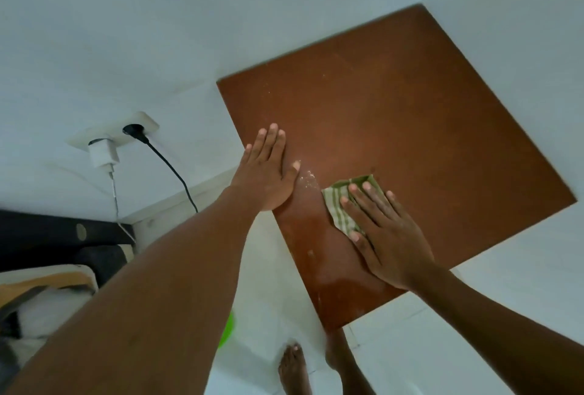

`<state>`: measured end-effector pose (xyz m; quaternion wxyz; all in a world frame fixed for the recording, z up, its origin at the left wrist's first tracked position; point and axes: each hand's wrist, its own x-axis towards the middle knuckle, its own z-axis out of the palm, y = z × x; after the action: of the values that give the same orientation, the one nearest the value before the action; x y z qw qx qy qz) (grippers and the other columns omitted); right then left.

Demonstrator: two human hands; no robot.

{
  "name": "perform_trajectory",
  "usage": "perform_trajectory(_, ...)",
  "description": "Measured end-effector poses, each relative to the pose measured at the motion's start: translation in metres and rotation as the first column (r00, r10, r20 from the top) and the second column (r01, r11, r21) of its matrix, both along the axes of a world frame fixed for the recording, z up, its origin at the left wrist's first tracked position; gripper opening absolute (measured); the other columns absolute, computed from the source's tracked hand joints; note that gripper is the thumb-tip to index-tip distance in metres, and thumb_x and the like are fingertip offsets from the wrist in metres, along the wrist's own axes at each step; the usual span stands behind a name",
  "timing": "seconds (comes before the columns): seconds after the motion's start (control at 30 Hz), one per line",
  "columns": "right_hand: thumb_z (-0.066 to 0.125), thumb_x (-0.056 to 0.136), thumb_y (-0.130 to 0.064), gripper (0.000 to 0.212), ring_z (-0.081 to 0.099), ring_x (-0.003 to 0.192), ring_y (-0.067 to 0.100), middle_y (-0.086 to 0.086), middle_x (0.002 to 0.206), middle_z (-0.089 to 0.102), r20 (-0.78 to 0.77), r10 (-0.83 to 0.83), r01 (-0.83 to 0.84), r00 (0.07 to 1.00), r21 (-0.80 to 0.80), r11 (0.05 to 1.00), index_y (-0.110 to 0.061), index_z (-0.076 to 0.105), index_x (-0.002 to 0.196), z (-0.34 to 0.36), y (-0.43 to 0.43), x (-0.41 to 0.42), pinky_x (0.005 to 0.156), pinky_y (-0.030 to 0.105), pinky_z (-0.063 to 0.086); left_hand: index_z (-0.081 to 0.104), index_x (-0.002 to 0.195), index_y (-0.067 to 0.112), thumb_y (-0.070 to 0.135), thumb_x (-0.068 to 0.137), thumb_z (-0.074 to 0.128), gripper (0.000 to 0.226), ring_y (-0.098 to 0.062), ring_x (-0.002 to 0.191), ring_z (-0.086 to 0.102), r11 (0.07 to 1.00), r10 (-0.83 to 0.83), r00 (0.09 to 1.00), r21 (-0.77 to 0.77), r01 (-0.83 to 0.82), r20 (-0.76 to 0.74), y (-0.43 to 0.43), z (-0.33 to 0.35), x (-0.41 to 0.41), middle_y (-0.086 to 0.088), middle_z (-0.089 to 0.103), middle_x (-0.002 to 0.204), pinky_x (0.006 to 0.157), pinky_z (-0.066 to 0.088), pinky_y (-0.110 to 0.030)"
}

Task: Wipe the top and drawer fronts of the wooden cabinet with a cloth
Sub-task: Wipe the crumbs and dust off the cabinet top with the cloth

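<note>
While the right hand [388, 236] lies flat on the cloth [334, 205], its grip is spread, the fingers straight and fanned, pressing the green striped square onto the wooden cabinet top [410, 116]. The cloth sits toward 7 o'clock of that brown top, near its left edge. At 10 o'clock of the cloth, the left hand [268, 170] rests palm-down on the same edge, with its grip flat and the fingers straight and close together. Between the two hands lies a small scatter of white crumbs [308, 178]. Off at 9 o'clock of the view, a wall socket [148, 121] holds a black plug [134, 129] and a white charger [102, 154]. Down at 6 o'clock — bare feet [294, 366] on the pale floor [410, 347].
</note>
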<state>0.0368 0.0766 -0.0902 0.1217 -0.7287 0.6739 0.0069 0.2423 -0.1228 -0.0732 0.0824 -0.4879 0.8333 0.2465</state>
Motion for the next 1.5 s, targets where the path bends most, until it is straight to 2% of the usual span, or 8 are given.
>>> perform_trajectory(0.33, 0.041, 0.103, -0.027, 0.044, 0.038, 0.147, 0.023, 0.002, 0.152, 0.049, 0.249, -0.164, 0.206, 0.955, -0.152, 0.967, -0.015, 0.057, 0.142, -0.006, 0.102, 0.018, 0.112, 0.045, 0.042, -0.004, 0.161, 0.015, 0.054, 0.105, 0.022, 0.073, -0.021, 0.154, -0.014, 1.000, -0.022, 1.000, -0.004, 0.022, 0.012, 0.000, 0.001, -0.002, -0.003, -0.014, 0.168, 0.123, -0.006, -0.042)
perform_trajectory(0.5, 0.090, 0.064, -0.003, 0.058, 0.067, 0.099, 0.016, -0.002, 0.118, 0.071, 0.254, -0.141, 0.155, 0.957, -0.039, 0.987, -0.019, 0.072, 0.116, 0.020, 0.124, 0.019, 0.076, 0.030, 0.063, -0.001, 0.161, 0.015, 0.053, 0.105, 0.022, 0.072, -0.020, 0.154, -0.013, 0.999, -0.013, 1.000, 0.034, 0.013, 0.008, 0.000, 0.009, -0.003, -0.003, -0.012, 0.168, 0.123, -0.004, -0.042)
perform_trajectory(0.63, 0.058, 0.098, -0.029, 0.025, 0.059, 0.092, -0.004, -0.027, 0.109, 0.058, 0.392, -0.152, 0.074, 0.907, 0.207, 0.976, -0.040, 0.063, 0.120, 0.073, 0.092, -0.002, 0.080, 0.011, 0.051, 0.003, 0.161, 0.011, 0.053, 0.105, 0.017, 0.071, -0.022, 0.155, -0.010, 0.999, 0.000, 1.000, 0.045, -0.001, 0.005, 0.006, 0.018, -0.003, -0.006, -0.007, 0.169, 0.125, 0.000, -0.041)
perform_trajectory(0.77, 0.049, 0.103, -0.031, 0.025, 0.059, 0.065, 0.002, -0.015, 0.086, 0.059, 0.435, -0.281, 0.263, 0.856, 0.104, 0.959, -0.025, 0.068, 0.117, 0.102, -0.012, -0.036, 0.060, 0.014, 0.045, 0.002, 0.161, 0.012, 0.055, 0.104, 0.014, 0.072, -0.021, 0.154, -0.011, 0.999, -0.019, 1.000, -0.035, 0.019, 0.011, 0.020, 0.022, 0.003, -0.005, -0.006, 0.169, 0.126, 0.000, -0.040)
perform_trajectory(0.9, 0.045, 0.106, -0.028, 0.028, 0.063, 0.076, -0.010, -0.024, 0.085, 0.063, 0.465, -0.251, 0.374, 0.849, -0.192, 0.908, -0.043, 0.069, 0.109, 0.111, -0.142, -0.064, 0.073, 0.008, 0.044, -0.007, 0.160, 0.014, 0.059, 0.103, 0.011, 0.075, -0.019, 0.153, -0.018, 1.000, -0.016, 0.999, 0.001, 0.016, 0.036, 0.027, 0.013, 0.003, -0.004, -0.017, 0.167, 0.123, -0.007, -0.035)
perform_trajectory(1.1, 0.039, 0.103, -0.032, 0.035, 0.060, 0.116, 0.039, 0.017, 0.123, 0.065, 0.324, -0.584, 0.640, 0.744, -0.094, 0.763, -0.012, 0.061, 0.121, 0.038, -0.266, -0.115, 0.095, 0.044, 0.049, -0.025, 0.155, 0.019, 0.071, 0.097, 0.007, 0.084, -0.017, 0.147, -0.034, 0.999, -0.032, 0.999, -0.027, 0.032, 0.002, 0.032, -0.001, 0.011, 0.001, -0.034, 0.161, 0.125, -0.007, -0.042)
perform_trajectory(1.23, 0.029, 0.104, -0.032, 0.056, 0.007, 0.156, 0.031, 0.010, 0.167, 0.017, 0.064, -0.547, 0.551, 0.835, -0.110, 0.828, -0.015, 0.023, 0.157, -0.003, -0.287, -0.106, 0.123, 0.051, 0.010, -0.028, 0.154, 0.021, 0.076, 0.094, 0.009, 0.089, -0.015, 0.144, -0.039, 0.998, -0.043, 0.998, -0.056, 0.040, -0.041, 0.032, -0.004, 0.015, 0.004, -0.039, 0.159, 0.121, -0.014, -0.039)
perform_trajectory(1.5, 0.026, 0.105, -0.035, 0.057, 0.001, 0.157, 0.018, -0.003, 0.170, 0.009, 0.026, -0.330, 0.331, 0.944, -0.055, 0.942, -0.026, 0.017, 0.161, 0.001, -0.316, -0.052, 0.125, 0.045, 0.003, -0.024, 0.155, 0.022, 0.074, 0.097, 0.016, 0.088, -0.013, 0.145, -0.037, 0.998, -0.056, 0.993, -0.039, 0.052, -0.108, 0.028, -0.004, 0.020, 0.007, -0.036, 0.160, 0.120, -0.019, -0.035)
